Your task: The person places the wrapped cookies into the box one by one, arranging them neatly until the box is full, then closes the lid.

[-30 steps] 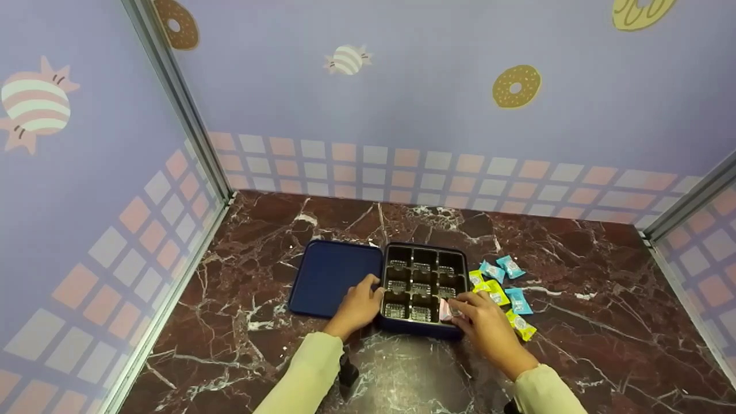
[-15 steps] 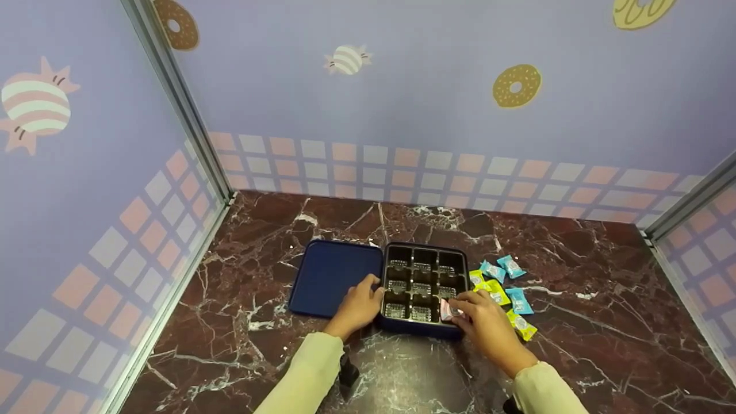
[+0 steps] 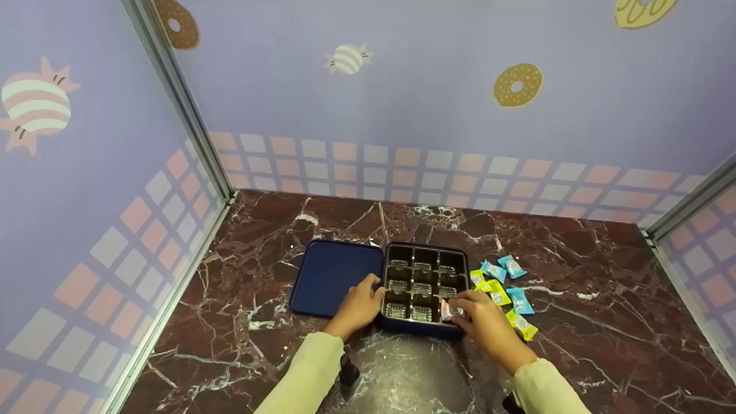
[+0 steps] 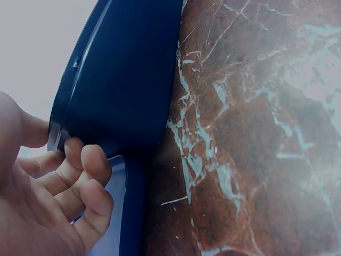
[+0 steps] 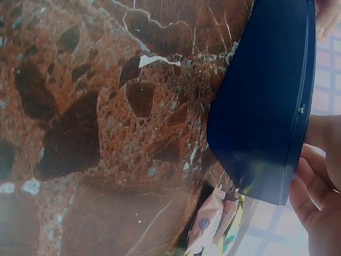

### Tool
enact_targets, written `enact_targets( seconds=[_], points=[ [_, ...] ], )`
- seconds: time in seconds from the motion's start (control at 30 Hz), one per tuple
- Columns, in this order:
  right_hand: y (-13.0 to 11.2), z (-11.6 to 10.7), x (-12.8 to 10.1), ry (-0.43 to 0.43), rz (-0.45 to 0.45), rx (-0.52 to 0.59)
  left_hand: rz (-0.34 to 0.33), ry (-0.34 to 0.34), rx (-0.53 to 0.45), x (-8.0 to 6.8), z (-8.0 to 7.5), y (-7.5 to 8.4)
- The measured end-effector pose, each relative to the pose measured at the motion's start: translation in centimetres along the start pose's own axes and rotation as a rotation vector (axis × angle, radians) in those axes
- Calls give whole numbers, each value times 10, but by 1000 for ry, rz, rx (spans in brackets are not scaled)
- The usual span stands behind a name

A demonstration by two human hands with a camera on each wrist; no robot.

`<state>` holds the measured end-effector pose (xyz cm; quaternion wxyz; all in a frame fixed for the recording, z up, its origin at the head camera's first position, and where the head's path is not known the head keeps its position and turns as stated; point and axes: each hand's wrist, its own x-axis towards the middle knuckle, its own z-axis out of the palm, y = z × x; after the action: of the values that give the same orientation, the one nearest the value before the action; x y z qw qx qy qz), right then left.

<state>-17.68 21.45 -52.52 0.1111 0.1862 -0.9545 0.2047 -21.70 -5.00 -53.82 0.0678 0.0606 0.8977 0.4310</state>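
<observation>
A dark blue box (image 3: 422, 329) with a black tray of square compartments stands on the marbled table in the head view. My right hand (image 3: 489, 325) reaches over its near right corner and pinches a pink-wrapped candy (image 3: 447, 310) in the near right compartment. In the right wrist view the candy is hidden behind the box wall. My left hand (image 3: 361, 305) holds the box's left side. The left wrist view shows its thumb at the rim and its curled fingers (image 4: 96, 162) against the corner. The other compartments show bare textured bottoms.
A blue lid (image 3: 336, 279) lies flat against the box's left side. Right of the box lie several wrapped candies, among them a blue candy (image 3: 520, 301) and a yellow candy (image 3: 521, 325). Patterned wall panels (image 3: 425, 103) enclose the marbled table (image 3: 604, 322).
My right fingers have shifted very slightly at the pink candy, so a little more of it shows. The left hand, box and lid stay in place.
</observation>
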Motion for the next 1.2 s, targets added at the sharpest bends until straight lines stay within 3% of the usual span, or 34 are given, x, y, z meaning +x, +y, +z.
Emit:
enact_targets(
  seconds=[0.23,0.7,1.2],
  points=[
    [-3,-1,4,-43,40,5,-12,1,8,1,0,-1],
    [-1,-1,5,4,-5,18,-4,5,4,1,-1,0],
    [-1,0,3,-21,-11,11,-17,-5,4,1,0,0]
  ],
)
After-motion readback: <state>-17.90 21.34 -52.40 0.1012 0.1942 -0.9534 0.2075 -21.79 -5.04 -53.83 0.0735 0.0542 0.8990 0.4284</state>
